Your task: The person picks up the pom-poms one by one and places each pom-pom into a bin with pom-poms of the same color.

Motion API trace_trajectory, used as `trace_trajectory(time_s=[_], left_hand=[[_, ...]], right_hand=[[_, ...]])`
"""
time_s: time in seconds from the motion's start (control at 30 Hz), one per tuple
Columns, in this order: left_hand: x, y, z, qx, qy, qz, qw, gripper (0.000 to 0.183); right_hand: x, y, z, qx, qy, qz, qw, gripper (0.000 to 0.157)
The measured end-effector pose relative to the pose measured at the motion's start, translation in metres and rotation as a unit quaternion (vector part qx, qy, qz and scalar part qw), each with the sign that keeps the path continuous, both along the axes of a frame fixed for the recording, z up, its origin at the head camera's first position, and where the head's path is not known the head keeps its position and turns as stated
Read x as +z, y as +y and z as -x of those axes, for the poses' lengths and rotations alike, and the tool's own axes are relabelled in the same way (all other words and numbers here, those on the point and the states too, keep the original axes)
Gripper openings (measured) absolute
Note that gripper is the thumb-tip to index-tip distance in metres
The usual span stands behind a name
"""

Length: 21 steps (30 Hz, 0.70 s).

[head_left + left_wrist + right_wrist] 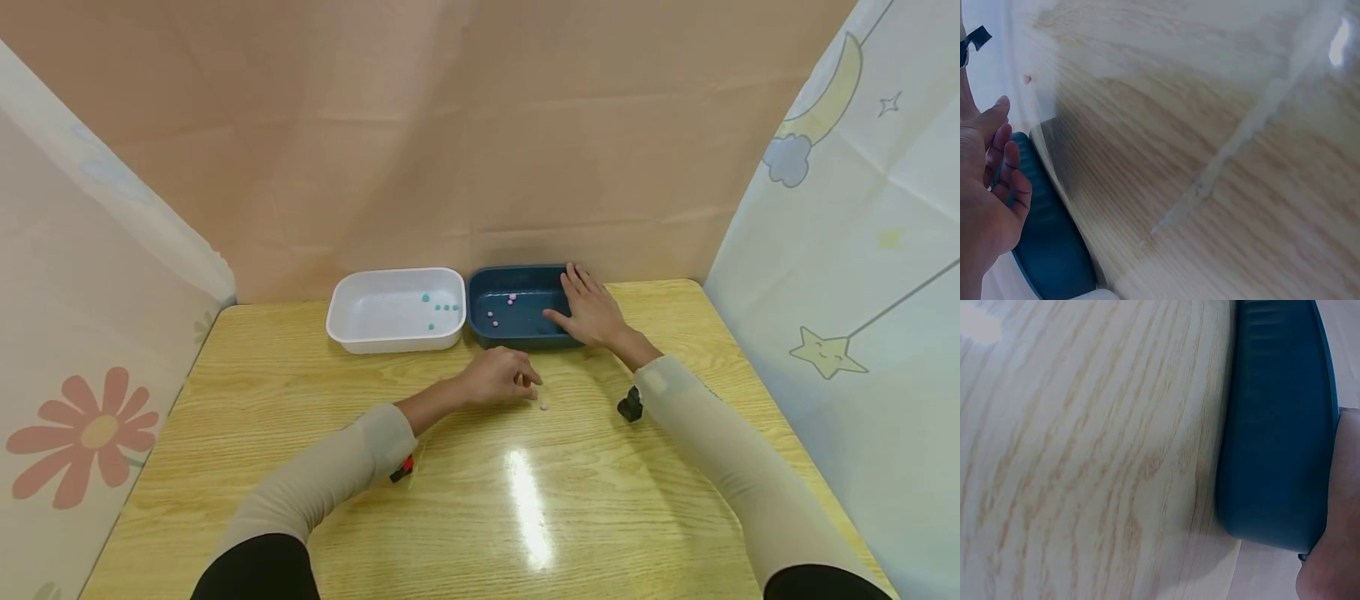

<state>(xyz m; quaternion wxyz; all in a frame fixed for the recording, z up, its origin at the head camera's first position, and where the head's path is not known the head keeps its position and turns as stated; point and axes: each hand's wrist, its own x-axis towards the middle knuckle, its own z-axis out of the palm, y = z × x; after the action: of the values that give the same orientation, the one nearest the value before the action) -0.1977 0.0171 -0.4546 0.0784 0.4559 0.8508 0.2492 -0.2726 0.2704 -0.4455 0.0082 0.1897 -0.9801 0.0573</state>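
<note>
My left hand (498, 377) is low over the table in front of the two bins, thumb and fingers loosely bent and apart. A small pink bead (543, 407) lies on the wood just beyond its fingertips; nothing shows between the fingers in the left wrist view. My right hand (592, 315) lies with fingers spread across the right end of the dark blue bin (525, 342), over its rim. Several pink beads (512, 297) are inside that bin. In the right wrist view, the hand's edge (1338, 519) overlaps the bin's rim.
A white bin (395, 345) with several teal beads (446, 307) stands against the blue one's left side. Both bins are at the table's back edge, by a tan backdrop (450, 167). Patterned sheets (847, 275) flank the wooden table (465, 517).
</note>
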Motion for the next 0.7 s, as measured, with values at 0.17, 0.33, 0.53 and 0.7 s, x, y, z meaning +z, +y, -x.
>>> trace_trajectory(time_s=[0.17,0.33,0.53,0.7], left_hand=[[-0.003,0.004,-0.002,-0.006,-0.007,0.006,0.9999,0.022],[-0.009,0.007,-0.003,-0.011,-0.006,0.014,0.9998,0.022],[-0.014,0.01,-0.004,-0.017,0.001,0.027,0.9995,0.019],[-0.015,0.012,-0.006,-0.018,0.012,0.035,0.9992,0.019]], right_hand=[[-0.001,0.0,0.001,0.002,0.002,0.001,1.0,0.091],[-0.001,0.0,0.001,0.001,0.003,0.005,1.0,0.091],[-0.001,0.0,0.001,0.0,-0.002,0.006,1.0,0.091],[0.001,0.0,0.001,0.001,-0.004,0.007,1.0,0.091]])
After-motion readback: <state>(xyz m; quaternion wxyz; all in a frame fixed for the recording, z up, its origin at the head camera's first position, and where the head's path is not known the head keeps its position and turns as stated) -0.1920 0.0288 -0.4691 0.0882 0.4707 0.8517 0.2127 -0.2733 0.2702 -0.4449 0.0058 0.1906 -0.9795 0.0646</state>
